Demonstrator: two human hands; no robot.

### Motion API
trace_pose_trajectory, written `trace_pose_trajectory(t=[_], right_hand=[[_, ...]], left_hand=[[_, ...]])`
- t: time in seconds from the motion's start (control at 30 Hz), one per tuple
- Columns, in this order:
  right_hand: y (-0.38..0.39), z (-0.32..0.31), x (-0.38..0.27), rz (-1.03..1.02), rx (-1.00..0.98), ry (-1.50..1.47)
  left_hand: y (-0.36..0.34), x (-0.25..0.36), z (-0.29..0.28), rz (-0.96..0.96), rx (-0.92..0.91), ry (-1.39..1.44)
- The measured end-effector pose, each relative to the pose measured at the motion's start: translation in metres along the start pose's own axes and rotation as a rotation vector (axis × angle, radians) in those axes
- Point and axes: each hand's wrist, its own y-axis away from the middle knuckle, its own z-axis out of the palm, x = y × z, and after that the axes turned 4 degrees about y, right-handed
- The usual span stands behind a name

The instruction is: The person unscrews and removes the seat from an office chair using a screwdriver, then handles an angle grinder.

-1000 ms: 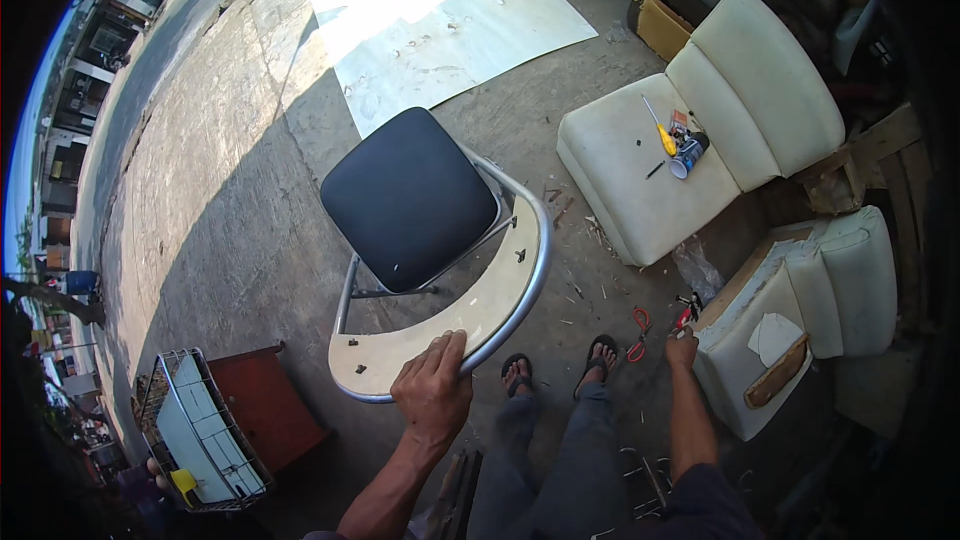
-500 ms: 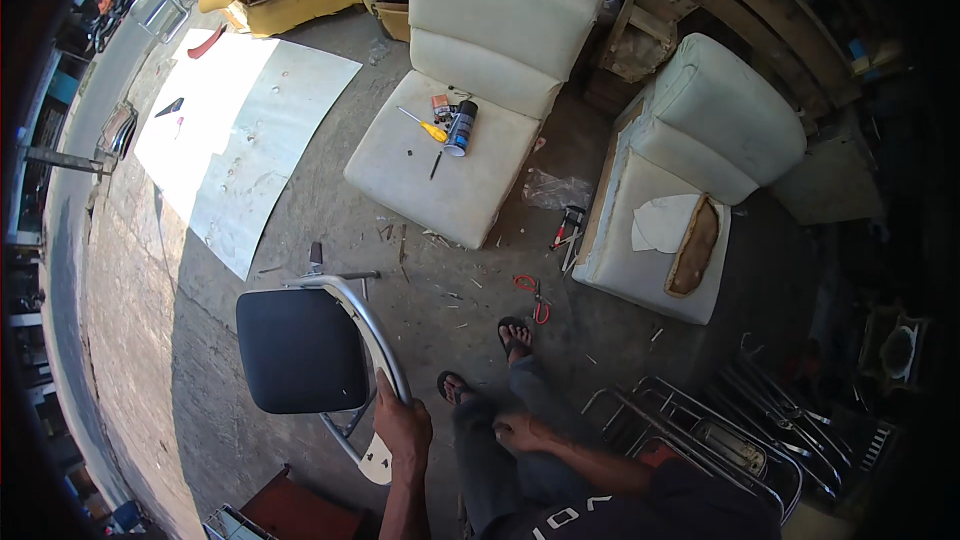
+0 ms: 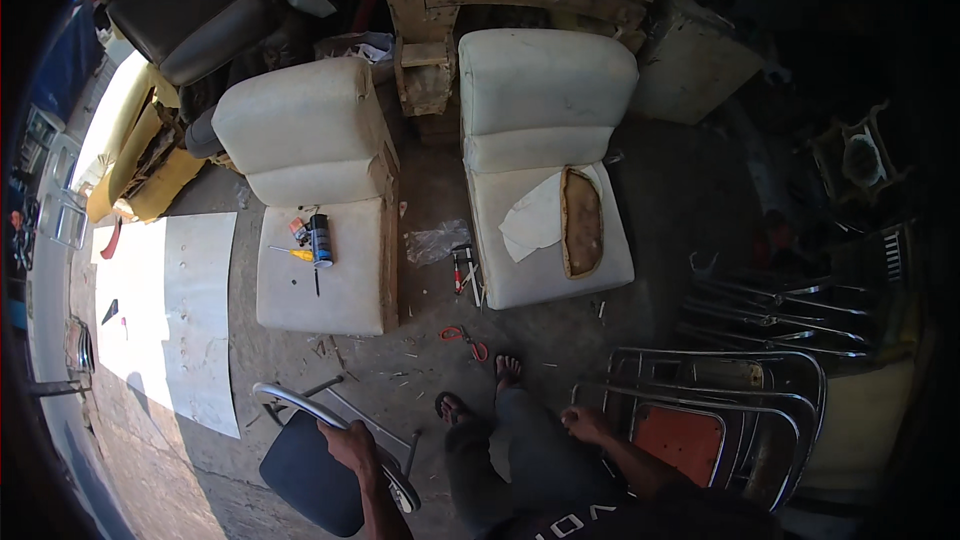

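My left hand (image 3: 350, 447) is closed around the curved metal frame of a chair. The chair (image 3: 308, 480) has a black padded seat and grey tubular legs, and it stands tilted at my left side. Part of its backrest is hidden under my hand and forearm. My right hand (image 3: 582, 424) hovers by my right thigh with its fingers curled in; whatever may be inside them is hidden. On the floor ahead of my feet lie red-handled scissors (image 3: 464, 342).
Two cream padded seats (image 3: 320, 290) (image 3: 550, 100) stand ahead. The left one carries a spray can (image 3: 320, 240) and a yellow screwdriver (image 3: 293, 253); the right one a brown-faced pad (image 3: 581, 225). Chrome chair frames (image 3: 815, 390) stack at right. A white sheet (image 3: 200, 310) lies left.
My view has swung to the right, so the seats appear further left. The chair has turned and tilted in my left hand. My right hand stays by my thigh.
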Motion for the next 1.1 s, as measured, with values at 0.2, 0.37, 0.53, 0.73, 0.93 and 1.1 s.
trace_pose_trajectory(t=[0.2,0.37,0.53,0.73,0.93,1.1], right_hand=[[0.006,-0.028,0.037,-0.132,0.151,0.116],[-0.009,-0.106,0.109,-0.072,0.110,-0.213],[-0.046,-0.199,0.205,0.037,0.060,-0.276],[-0.049,-0.279,0.309,0.295,0.308,-0.260],[-0.041,-0.306,0.320,0.208,0.202,-0.129],[-0.047,-0.362,0.263,0.103,0.171,-0.156]], left_hand=[[0.049,0.051,0.055,0.102,-0.013,0.039],[0.088,0.088,0.095,0.254,-0.003,0.019],[0.110,0.099,0.148,0.306,0.052,-0.083],[0.162,0.188,0.212,0.293,0.081,-0.082],[0.240,0.278,0.272,0.172,0.034,-0.201],[0.319,0.351,0.348,0.215,-0.129,-0.273]])
